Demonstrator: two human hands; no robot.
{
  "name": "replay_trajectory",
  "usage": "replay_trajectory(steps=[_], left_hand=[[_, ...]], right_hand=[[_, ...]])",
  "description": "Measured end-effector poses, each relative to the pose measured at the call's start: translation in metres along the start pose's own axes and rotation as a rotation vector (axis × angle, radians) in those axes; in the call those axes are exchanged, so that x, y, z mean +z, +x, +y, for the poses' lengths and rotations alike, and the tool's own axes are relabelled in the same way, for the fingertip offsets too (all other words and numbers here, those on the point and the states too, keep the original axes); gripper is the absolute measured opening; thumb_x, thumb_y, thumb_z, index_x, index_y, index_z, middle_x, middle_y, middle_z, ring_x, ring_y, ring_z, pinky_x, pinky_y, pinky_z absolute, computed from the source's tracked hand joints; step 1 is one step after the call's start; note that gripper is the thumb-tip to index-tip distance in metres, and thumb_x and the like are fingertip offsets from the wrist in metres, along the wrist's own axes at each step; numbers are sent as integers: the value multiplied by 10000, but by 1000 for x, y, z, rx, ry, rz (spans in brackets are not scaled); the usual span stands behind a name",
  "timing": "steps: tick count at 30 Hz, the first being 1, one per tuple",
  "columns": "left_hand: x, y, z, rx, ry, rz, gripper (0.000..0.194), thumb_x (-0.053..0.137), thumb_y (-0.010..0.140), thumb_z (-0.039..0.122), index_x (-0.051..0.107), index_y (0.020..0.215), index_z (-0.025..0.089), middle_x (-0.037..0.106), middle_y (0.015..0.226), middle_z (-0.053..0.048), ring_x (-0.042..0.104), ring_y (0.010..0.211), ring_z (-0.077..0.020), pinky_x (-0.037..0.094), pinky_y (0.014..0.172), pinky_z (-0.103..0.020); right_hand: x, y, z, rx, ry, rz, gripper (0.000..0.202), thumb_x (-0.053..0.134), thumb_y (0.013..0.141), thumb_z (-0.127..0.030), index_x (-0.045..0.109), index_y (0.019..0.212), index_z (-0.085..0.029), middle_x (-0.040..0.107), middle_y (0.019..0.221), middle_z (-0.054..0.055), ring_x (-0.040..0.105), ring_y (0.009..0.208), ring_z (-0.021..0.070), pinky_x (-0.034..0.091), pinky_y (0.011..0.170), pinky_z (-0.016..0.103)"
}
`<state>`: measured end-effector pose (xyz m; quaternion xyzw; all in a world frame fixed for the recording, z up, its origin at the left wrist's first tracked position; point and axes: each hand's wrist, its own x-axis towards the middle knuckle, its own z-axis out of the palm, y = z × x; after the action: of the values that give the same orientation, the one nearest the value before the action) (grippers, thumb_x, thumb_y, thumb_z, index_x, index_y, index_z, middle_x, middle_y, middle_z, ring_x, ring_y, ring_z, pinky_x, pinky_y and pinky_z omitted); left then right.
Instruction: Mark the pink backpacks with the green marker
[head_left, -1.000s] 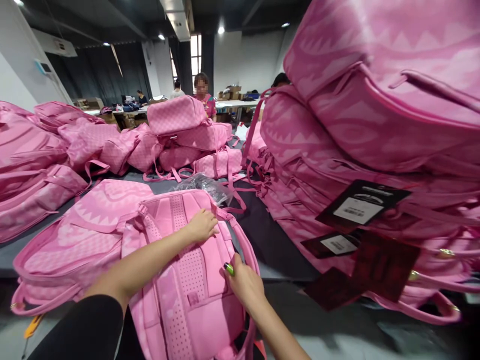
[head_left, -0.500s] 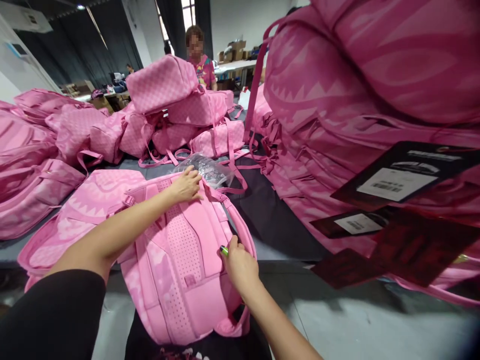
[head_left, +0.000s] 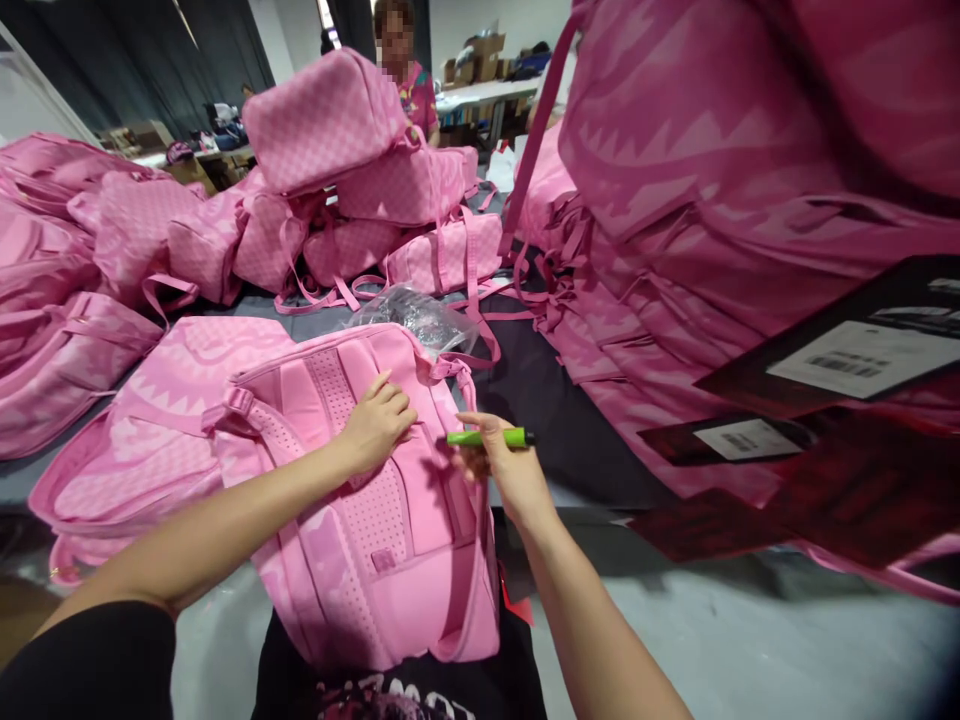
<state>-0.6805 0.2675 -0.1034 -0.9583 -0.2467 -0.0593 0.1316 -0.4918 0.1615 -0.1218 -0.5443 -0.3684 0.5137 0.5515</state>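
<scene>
A pink backpack (head_left: 375, 560) leans over the table's near edge against my lap, its dotted back panel and straps facing up. On the upper part of that panel rests my left hand (head_left: 379, 420), fingers spread and somewhat bent, holding nothing. My right hand (head_left: 499, 460) pinches a green pen-like tool (head_left: 487, 438) with a dark end, just over the backpack's right edge beside its shoulder strap (head_left: 480, 520). Another pink backpack (head_left: 195, 400) lies to the left, partly under the first one.
Pink bags (head_left: 322, 120) are piled across the dark table (head_left: 540, 400). A tall stack of pink backpacks (head_left: 675, 220) with hanging tags (head_left: 847, 350) rises at the right. Clear plastic (head_left: 420, 315) lies behind the backpack. A person (head_left: 416, 90) stands across the table.
My left hand has moved down from the backpack's top edge onto its panel. My right hand has risen, and more of the green tool shows. The view has shifted slightly.
</scene>
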Motion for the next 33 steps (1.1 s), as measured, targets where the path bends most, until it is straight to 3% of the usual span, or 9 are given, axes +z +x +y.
replay_trajectory(steps=[2, 4, 7, 10, 18, 28, 33], left_hand=[[2, -6, 3, -8, 16, 46, 163, 588, 913, 316, 650, 880, 170, 618, 880, -59, 527, 972, -240, 317, 1138, -510], [5, -7, 5, -22, 15, 64, 165, 647, 877, 330, 653, 849, 168, 613, 850, -55, 530, 950, -239, 339, 1131, -518], [11, -6, 8, -52, 0, 132, 141, 672, 861, 306, 658, 833, 168, 614, 835, -50, 534, 948, -234, 377, 1111, -507], [16, -9, 10, -51, -5, 228, 140, 614, 903, 276, 648, 810, 177, 608, 823, -38, 537, 958, -223, 389, 1110, -494], [19, -13, 10, -22, -8, 297, 174, 582, 926, 275, 637, 789, 183, 592, 801, -22, 540, 947, -209, 398, 1115, -484], [22, -12, 11, -20, -17, 324, 176, 576, 929, 260, 634, 786, 177, 590, 791, -20, 539, 936, -204, 400, 1122, -483], [23, -13, 10, -24, -17, 330, 186, 553, 941, 249, 629, 788, 177, 584, 785, -18, 539, 925, -197, 400, 1122, -483]], right_hand=[[5, 5, 4, 7, 129, 6, 674, 772, 672, -610, 633, 1140, -146, 741, 797, 50, 666, 574, 147, 544, 538, 246], [13, 12, 8, -1, 149, 36, 605, 842, 608, -513, 651, 1050, -148, 721, 714, 23, 643, 527, 140, 528, 506, 235], [26, 24, 14, -86, 29, 164, 453, 750, 707, -561, 666, 847, -140, 619, 514, -15, 546, 387, 123, 436, 395, 219], [36, 32, 22, -178, -141, 226, 451, 648, 805, -595, 665, 748, -148, 607, 486, 2, 556, 381, 136, 424, 395, 228], [39, 37, 40, -245, -265, 227, 452, 602, 852, -591, 668, 755, -155, 626, 511, 12, 573, 400, 145, 440, 415, 233], [39, 40, 44, -293, -351, 210, 428, 563, 890, -561, 681, 855, -150, 626, 539, 13, 590, 430, 156, 455, 439, 240], [36, 41, 45, -337, -450, 203, 434, 542, 900, -556, 691, 815, -157, 641, 554, 33, 614, 476, 166, 463, 468, 244]])
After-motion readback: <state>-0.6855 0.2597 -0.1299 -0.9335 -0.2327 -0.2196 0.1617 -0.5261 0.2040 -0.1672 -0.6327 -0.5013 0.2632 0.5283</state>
